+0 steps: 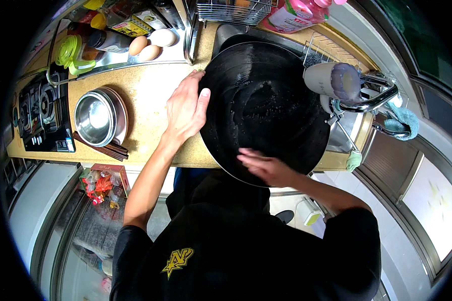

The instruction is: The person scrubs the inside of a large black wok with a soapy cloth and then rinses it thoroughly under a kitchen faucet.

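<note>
A large black wok (pixel 271 116), wet inside with small bubbles or droplets on its surface, rests over the sink (pixel 346 135) and hides most of it. My left hand (pixel 186 105) is at the wok's left rim, thumb lapping over the edge and fingers along the outside. Over the lower part of the wok's inside is my right hand (pixel 265 167), blurred, with its fingers stretched out and nothing visible in them. Whether its fingertips touch the surface is unclear. A chrome faucet (pixel 378 99) with a whitish cylindrical attachment (pixel 327 81) reaches over the wok's right side.
Left on the counter (pixel 150 86), stacked metal bowls (pixel 94 118) sit beside dark chopsticks (pixel 105 148) and a gas stove (pixel 45 113). A rack holds bottles and three eggs (pixel 149 52). A wire basket (pixel 235 13) and a pink bottle (pixel 295 17) stand behind the sink. A teal cloth (pixel 401 120) hangs right.
</note>
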`<state>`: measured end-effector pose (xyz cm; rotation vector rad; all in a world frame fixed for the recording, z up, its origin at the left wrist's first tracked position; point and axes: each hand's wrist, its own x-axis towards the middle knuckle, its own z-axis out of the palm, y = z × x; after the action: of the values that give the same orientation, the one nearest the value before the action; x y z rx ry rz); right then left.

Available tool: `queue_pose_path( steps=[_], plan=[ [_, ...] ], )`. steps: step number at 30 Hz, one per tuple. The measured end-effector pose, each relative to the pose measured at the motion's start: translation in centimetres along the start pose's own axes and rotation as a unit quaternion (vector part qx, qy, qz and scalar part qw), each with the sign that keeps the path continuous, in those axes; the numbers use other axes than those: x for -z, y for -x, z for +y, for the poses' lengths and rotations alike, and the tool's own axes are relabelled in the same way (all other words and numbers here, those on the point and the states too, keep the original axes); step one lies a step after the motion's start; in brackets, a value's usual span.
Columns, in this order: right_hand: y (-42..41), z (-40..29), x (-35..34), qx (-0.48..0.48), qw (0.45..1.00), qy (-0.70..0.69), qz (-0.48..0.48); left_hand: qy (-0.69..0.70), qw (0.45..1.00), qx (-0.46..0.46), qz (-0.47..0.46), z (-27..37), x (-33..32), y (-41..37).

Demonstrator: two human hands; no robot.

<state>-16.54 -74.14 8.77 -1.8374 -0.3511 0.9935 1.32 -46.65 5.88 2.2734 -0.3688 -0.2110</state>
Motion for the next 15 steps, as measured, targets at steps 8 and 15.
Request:
queue_pose_path(
  steps=[8,15],
  plan=[
    [-23.8,5.9,3.8,0.193,0.866,0.196,0.417,-0.005,1.0,0.028,-0.012,0.3,0.3,0.1],
    [-11.3,17.4,17.2,-0.04,0.758,0.521,0.391,-0.018,1.0,0.014,-0.018,0.5,0.3,-0.1]
  ],
)
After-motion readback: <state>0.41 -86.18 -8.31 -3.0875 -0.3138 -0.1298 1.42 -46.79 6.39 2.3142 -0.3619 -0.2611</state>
